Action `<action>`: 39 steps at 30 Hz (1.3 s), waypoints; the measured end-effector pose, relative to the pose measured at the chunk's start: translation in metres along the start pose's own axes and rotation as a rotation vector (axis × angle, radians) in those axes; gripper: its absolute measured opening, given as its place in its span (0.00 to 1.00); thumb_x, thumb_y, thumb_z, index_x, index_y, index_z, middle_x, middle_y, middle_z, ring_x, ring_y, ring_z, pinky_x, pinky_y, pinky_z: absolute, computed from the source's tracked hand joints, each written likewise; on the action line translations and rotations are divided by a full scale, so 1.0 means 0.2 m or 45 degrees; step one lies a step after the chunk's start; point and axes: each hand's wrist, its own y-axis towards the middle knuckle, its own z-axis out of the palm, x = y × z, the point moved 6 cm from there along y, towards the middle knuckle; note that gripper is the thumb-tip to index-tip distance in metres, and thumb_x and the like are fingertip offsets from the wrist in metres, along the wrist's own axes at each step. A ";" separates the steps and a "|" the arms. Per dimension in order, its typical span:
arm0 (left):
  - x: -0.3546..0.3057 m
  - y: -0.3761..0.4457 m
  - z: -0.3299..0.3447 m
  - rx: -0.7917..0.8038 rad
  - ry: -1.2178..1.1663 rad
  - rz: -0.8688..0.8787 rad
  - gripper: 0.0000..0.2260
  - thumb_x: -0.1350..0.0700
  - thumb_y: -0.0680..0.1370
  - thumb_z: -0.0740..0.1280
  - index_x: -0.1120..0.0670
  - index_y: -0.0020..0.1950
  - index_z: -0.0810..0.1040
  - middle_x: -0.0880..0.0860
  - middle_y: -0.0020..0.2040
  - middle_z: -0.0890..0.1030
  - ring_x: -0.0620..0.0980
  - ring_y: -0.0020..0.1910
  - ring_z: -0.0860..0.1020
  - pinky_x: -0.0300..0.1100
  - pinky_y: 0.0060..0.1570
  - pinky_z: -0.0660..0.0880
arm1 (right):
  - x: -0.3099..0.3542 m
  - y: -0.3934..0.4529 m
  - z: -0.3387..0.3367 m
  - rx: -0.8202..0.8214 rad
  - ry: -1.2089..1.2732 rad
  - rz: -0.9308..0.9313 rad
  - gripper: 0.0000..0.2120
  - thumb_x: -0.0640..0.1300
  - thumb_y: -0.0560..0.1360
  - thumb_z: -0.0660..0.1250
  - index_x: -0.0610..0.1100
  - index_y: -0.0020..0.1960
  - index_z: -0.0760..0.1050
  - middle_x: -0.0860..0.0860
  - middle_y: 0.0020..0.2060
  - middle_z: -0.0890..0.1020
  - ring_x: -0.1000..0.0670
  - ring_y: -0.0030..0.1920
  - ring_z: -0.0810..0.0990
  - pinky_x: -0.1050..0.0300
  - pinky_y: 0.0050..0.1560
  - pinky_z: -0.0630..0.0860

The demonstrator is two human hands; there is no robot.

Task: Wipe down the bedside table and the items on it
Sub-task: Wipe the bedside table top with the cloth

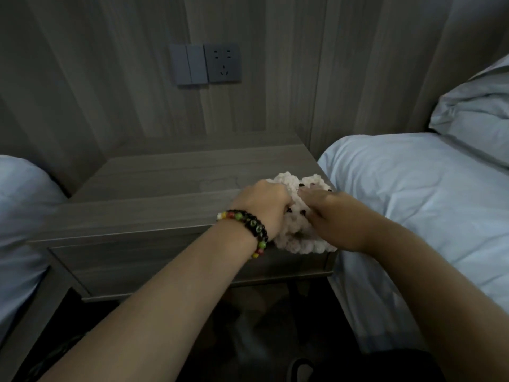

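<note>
Both of your hands are bunched on the cream cloth (296, 216) at the worktop's (154, 216) near right corner: left hand (261, 205) gripping its left side, right hand (334, 219) pinching its right. Unwiped surface extends leftward and away, toward the wall socket (223, 62)

Both hands on a fluffy cream cloth (298, 213) at the right front corner of a grey wood bedside table (154, 194): left hand (261, 208), beaded bracelets (248, 224) at wrist, gripping; right hand (333, 219) pinching. Pale-sheeted beds (407, 194) either side; wall socket (223, 62) above.
</note>
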 end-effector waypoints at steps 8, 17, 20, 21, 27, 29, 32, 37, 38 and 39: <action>0.18 0.21 -0.03 0.130 0.034 -0.058 0.17 0.64 0.79 0.61 0.49 0.62 0.80 0.56 0.60 0.78 0.57 0.56 0.77 0.48 0.58 0.75 | 0.04 0.28 0.05 0.191 -0.034 0.231 0.05 0.41 0.79 0.55 0.41 0.53 0.67 0.40 0.56 0.73 0.46 0.52 0.70 0.57 0.49 0.63; 0.39 0.27 -0.06 0.118 -0.005 -0.053 0.16 0.63 0.79 0.62 0.50 0.63 0.79 0.52 0.64 0.78 0.53 0.64 0.73 0.43 0.64 0.70 | 0.12 0.47 0.10 0.196 -0.072 0.246 0.15 0.44 0.81 0.53 0.36 0.62 0.68 0.39 0.63 0.72 0.41 0.62 0.71 0.57 0.51 0.63; 0.44 0.25 -0.09 0.081 -0.032 -0.067 0.15 0.62 0.79 0.63 0.49 0.61 0.80 0.50 0.63 0.79 0.51 0.62 0.75 0.40 0.58 0.72 | 0.17 0.51 0.11 0.180 -0.042 0.218 0.10 0.44 0.80 0.54 0.41 0.56 0.70 0.41 0.61 0.74 0.44 0.57 0.73 0.57 0.48 0.64; 0.46 0.24 -0.09 0.081 -0.033 -0.072 0.15 0.62 0.79 0.63 0.49 0.61 0.80 0.50 0.63 0.79 0.51 0.62 0.75 0.40 0.58 0.72 | 0.19 0.52 0.11 0.173 -0.025 0.199 0.08 0.44 0.79 0.55 0.42 0.53 0.69 0.42 0.60 0.74 0.44 0.55 0.73 0.57 0.48 0.64; 0.62 0.10 -0.12 0.065 -0.092 -0.119 0.11 0.59 0.79 0.64 0.48 0.56 0.83 0.49 0.58 0.82 0.51 0.59 0.78 0.46 0.60 0.74 | 0.34 0.56 0.17 0.134 0.061 0.055 0.13 0.44 0.79 0.55 0.51 0.37 0.59 0.46 0.50 0.71 0.48 0.51 0.69 0.58 0.48 0.61; 0.67 0.03 -0.13 0.024 -0.113 -0.136 0.11 0.59 0.79 0.64 0.49 0.57 0.83 0.49 0.58 0.82 0.51 0.59 0.78 0.45 0.62 0.73 | 0.40 0.57 0.20 0.117 0.042 -0.009 0.07 0.44 0.79 0.55 0.46 0.41 0.63 0.43 0.54 0.74 0.45 0.56 0.71 0.57 0.51 0.63; 0.72 -0.06 -0.16 -0.031 -0.108 -0.159 0.11 0.59 0.78 0.65 0.50 0.57 0.83 0.49 0.59 0.82 0.51 0.60 0.77 0.38 0.61 0.70 | 0.48 0.58 0.23 0.097 0.019 -0.076 0.07 0.43 0.78 0.55 0.41 0.52 0.69 0.42 0.59 0.74 0.43 0.60 0.71 0.55 0.56 0.66; 0.78 -0.18 -0.20 -0.032 -0.064 -0.198 0.11 0.60 0.78 0.65 0.50 0.56 0.83 0.51 0.56 0.83 0.53 0.58 0.79 0.41 0.59 0.72 | 0.64 0.58 0.26 0.020 -0.078 -0.180 0.15 0.44 0.79 0.55 0.36 0.60 0.70 0.39 0.61 0.74 0.42 0.61 0.72 0.50 0.64 0.68; 0.80 -0.21 -0.21 -0.029 -0.041 -0.207 0.11 0.60 0.78 0.66 0.50 0.56 0.83 0.51 0.55 0.83 0.52 0.57 0.79 0.40 0.57 0.73 | 0.67 0.57 0.26 0.010 -0.097 -0.199 0.17 0.45 0.79 0.54 0.36 0.61 0.70 0.39 0.62 0.74 0.42 0.62 0.71 0.50 0.65 0.67; 0.81 -0.25 -0.22 -0.032 -0.027 -0.217 0.11 0.60 0.78 0.66 0.49 0.56 0.84 0.51 0.54 0.84 0.52 0.56 0.80 0.40 0.56 0.74 | 0.70 0.56 0.27 0.002 -0.112 -0.217 0.18 0.46 0.80 0.53 0.36 0.63 0.69 0.39 0.63 0.73 0.41 0.63 0.70 0.50 0.66 0.66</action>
